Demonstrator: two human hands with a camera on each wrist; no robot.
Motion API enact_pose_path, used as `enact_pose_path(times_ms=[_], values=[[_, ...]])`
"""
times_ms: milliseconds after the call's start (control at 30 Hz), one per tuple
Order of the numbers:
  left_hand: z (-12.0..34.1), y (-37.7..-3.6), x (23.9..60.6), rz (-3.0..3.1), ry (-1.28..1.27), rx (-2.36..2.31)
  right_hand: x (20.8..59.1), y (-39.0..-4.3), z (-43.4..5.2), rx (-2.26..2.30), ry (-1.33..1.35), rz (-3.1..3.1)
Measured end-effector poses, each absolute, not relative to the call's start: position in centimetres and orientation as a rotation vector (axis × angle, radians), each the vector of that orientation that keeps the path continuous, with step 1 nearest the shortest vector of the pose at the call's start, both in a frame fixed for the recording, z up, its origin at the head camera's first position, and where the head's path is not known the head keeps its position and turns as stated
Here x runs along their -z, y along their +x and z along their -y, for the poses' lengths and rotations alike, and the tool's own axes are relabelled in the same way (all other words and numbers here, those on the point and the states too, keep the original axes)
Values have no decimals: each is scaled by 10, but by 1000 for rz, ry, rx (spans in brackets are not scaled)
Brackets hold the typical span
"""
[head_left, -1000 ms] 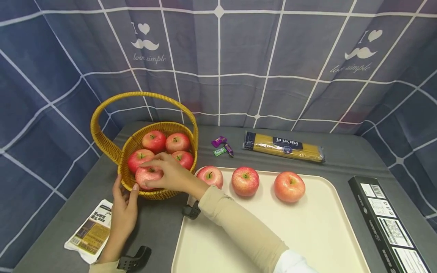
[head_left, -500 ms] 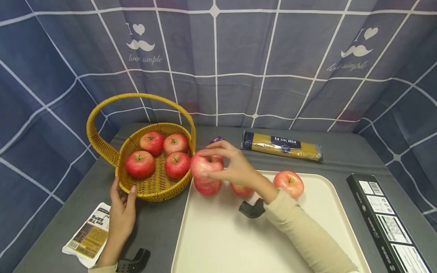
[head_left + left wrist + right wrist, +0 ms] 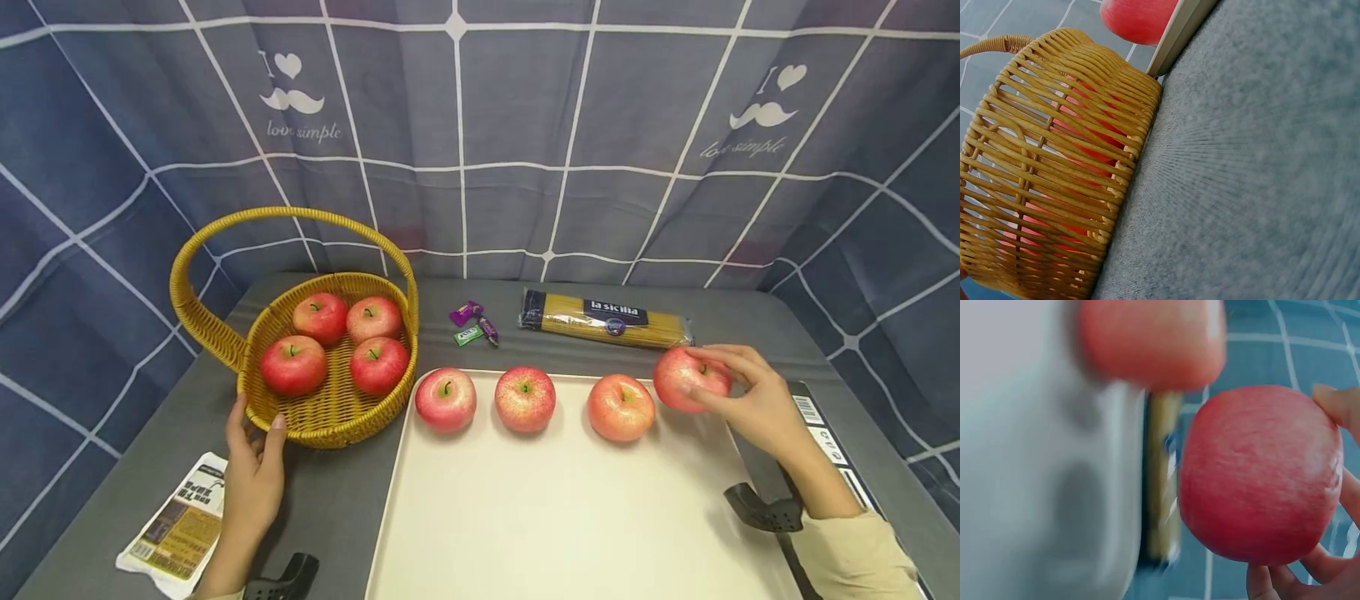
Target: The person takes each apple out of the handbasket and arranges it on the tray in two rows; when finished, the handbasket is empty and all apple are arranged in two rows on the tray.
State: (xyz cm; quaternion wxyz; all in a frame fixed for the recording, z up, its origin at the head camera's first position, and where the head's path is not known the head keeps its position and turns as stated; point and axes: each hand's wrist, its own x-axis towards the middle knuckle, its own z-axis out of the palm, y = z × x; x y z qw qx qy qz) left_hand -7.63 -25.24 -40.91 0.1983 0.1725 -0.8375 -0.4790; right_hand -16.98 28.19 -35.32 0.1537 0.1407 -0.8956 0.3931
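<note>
My right hand (image 3: 761,408) grips a red apple (image 3: 692,379) between thumb and fingers over the tray's far right corner. The right wrist view has this apple (image 3: 1263,475) close up, with fingertips around its side. Along the tray's far edge sit three apples in a row: one at left (image 3: 446,400), one in the middle (image 3: 525,399) and one at right (image 3: 621,407). My left hand (image 3: 253,483) rests against the near left side of a wicker basket (image 3: 330,433), thumb and index finger spread at its rim. Several apples (image 3: 294,365) lie inside the basket.
The cream tray (image 3: 570,517) fills the front middle. Behind it lie a spaghetti pack (image 3: 607,319) and small wrapped candies (image 3: 475,322). A white-and-brown pouch (image 3: 180,525) lies by my left forearm. A black box (image 3: 825,433) at right is partly behind my right arm.
My right hand has lifted one apple out of the basket and carried it rightward across the tray to the far right corner. My left hand has stayed at the basket.
</note>
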Motion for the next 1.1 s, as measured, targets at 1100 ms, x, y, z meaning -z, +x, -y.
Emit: enact_pose_path(times_ms=[1100], values=[[253, -77, 411, 2317, 476, 1331, 323, -175, -200, -1094, 648, 2624]])
